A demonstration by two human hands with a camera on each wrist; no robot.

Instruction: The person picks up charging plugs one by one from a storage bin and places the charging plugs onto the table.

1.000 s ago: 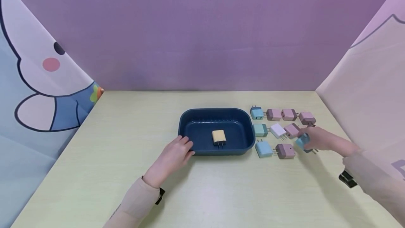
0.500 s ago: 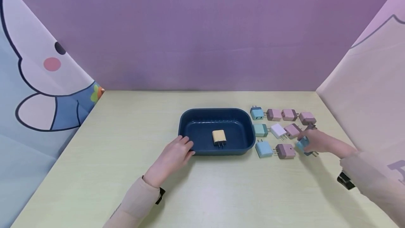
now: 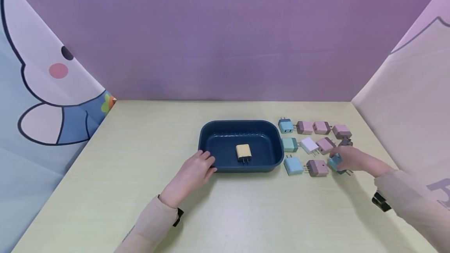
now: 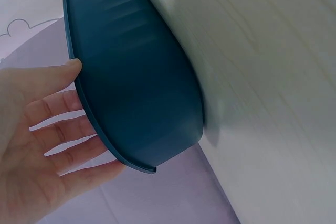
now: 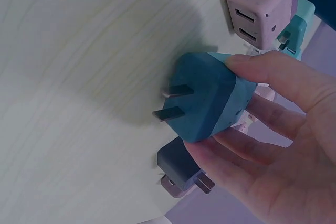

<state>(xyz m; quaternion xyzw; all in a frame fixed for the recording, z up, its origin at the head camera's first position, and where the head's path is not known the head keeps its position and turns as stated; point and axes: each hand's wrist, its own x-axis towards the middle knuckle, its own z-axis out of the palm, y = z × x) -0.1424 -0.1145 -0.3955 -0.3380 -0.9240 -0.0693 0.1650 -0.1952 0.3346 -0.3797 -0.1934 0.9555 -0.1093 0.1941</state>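
My right hand (image 3: pixel 349 159) pinches a blue charger plug (image 3: pixel 335 163) (image 5: pixel 210 98) between thumb and fingers, lifted just off the table, prongs pointing away from the palm. A dark blue tray (image 3: pixel 211 136) (image 4: pixel 131 87) sits at the table's middle with a yellow charger (image 3: pixel 243 152) inside. My left hand (image 3: pixel 195 173) (image 4: pixel 37 140) rests with straight fingers against the tray's near-left rim. Right of the tray lie several chargers, among them a pink-brown one (image 3: pixel 317 167) (image 5: pixel 262 6) and a light blue one (image 3: pixel 293 165).
A dark grey charger (image 5: pixel 181 171) lies just under my right hand's fingers. Purple and cartoon-printed fabric walls close the table on three sides. The pale wooden table (image 3: pixel 140 147) stretches left of the tray and toward the front edge.
My right hand has drawn the blue charger slightly left and toward the front. The left hand and the tray have stayed still.
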